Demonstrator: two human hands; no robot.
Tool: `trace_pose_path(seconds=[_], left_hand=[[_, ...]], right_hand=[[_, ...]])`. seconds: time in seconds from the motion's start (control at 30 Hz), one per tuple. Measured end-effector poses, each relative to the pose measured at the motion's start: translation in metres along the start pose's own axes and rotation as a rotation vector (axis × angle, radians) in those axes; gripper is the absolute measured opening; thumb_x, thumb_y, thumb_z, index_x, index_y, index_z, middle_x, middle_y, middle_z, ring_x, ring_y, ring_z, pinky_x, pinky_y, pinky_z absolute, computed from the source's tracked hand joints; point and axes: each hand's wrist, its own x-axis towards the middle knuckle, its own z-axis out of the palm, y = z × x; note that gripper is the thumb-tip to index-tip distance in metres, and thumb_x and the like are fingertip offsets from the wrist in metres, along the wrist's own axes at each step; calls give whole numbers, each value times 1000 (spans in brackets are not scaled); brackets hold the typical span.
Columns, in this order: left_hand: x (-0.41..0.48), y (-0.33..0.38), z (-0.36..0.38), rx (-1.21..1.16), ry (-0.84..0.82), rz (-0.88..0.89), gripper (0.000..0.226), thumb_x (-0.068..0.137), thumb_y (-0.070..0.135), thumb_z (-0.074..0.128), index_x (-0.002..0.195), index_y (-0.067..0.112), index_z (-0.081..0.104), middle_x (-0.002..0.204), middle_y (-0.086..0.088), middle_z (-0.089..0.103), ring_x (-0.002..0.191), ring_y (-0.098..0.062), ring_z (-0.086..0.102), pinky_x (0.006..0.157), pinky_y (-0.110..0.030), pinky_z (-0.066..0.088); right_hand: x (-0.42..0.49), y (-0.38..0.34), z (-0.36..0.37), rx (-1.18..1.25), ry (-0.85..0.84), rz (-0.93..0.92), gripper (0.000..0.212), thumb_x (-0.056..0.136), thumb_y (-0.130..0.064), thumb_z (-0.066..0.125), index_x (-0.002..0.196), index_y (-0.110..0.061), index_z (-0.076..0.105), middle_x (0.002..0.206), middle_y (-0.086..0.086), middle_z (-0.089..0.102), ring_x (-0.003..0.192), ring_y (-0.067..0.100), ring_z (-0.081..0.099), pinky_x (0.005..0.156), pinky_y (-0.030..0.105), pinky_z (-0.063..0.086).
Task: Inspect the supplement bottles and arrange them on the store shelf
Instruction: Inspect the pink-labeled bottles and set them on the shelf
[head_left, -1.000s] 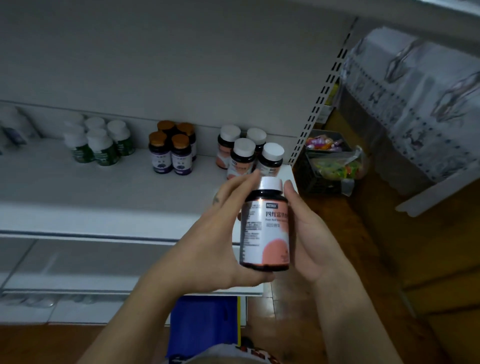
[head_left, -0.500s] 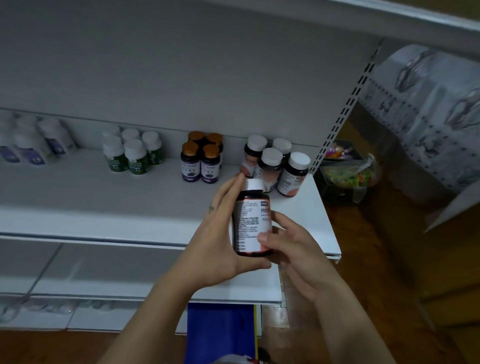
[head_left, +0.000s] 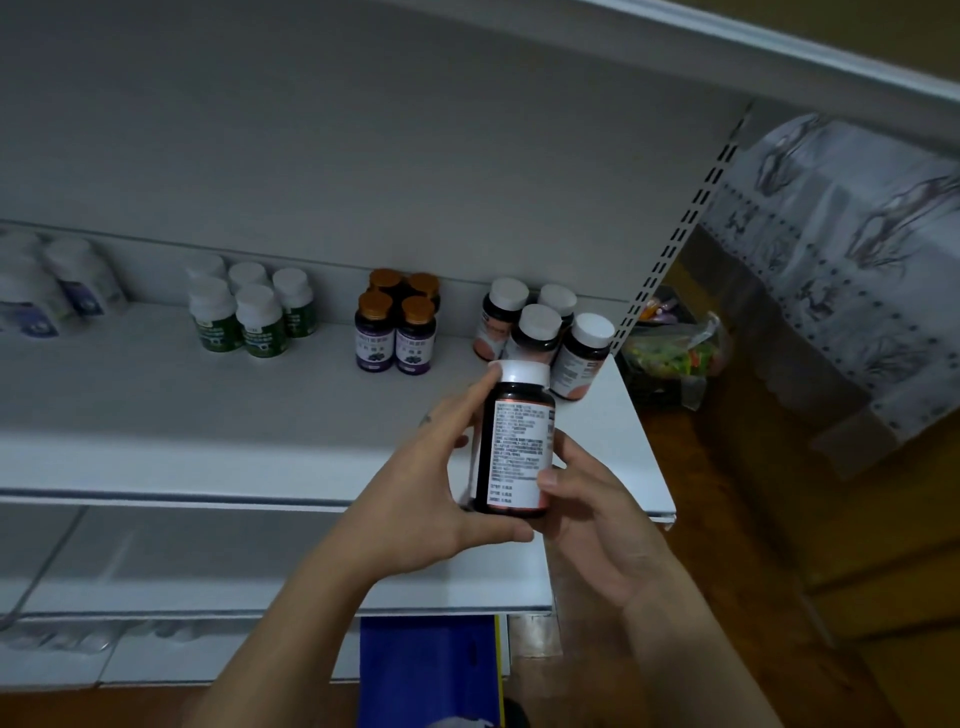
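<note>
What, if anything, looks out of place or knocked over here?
Nothing stands out. The bottles on the shelf stand upright, capped, grouped by kind. The held bottle, between left hand and right hand, is capped too.

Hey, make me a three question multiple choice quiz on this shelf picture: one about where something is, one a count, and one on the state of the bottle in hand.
1. Where do the orange-capped bottles stand on the shelf?
A. At its left end
B. Between the green-label bottles and the white-capped dark bottles
C. At its front edge

2. How many orange-capped bottles are there?
A. Two
B. Four
C. Six

3. How is the held bottle?
A. Capped, upright, in both hands
B. Cap off
C. Lying on the shelf

Answers:
1 B: those two groups flank them along the back.
2 B: two stand in front and two behind.
3 A: its white cap is on, and the left hand and right hand hold it.
</note>
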Motion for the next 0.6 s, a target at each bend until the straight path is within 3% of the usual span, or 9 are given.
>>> trace_pose_path(seconds=[0.3,0.47,0.6], left_hand=[[-4,-15,-7,10,19,-35,118,58,39,92,150,47,18,138,30,40,126,8,41,100,-7,35],[-5,-24,-7,6,25,-44,118,59,40,92,151,43,19,142,23,42,129,1,42,106,-21,38],[-4,-30,-8,-3,31,-50,117,58,39,92,151,44,20,142,24,42,129,1,42,105,-20,38]], right_hand=[[11,14,11,22,48,23,52,79,-8,58,131,-9,57,125,23,64,121,45,55,105,54,44],[18,21,15,68,75,51,62,72,-15,67,132,-5,56,130,27,59,126,49,49,112,67,26],[22,23,16,85,67,55,64,70,-17,67,132,-5,56,130,27,59,125,48,51,112,67,26]])
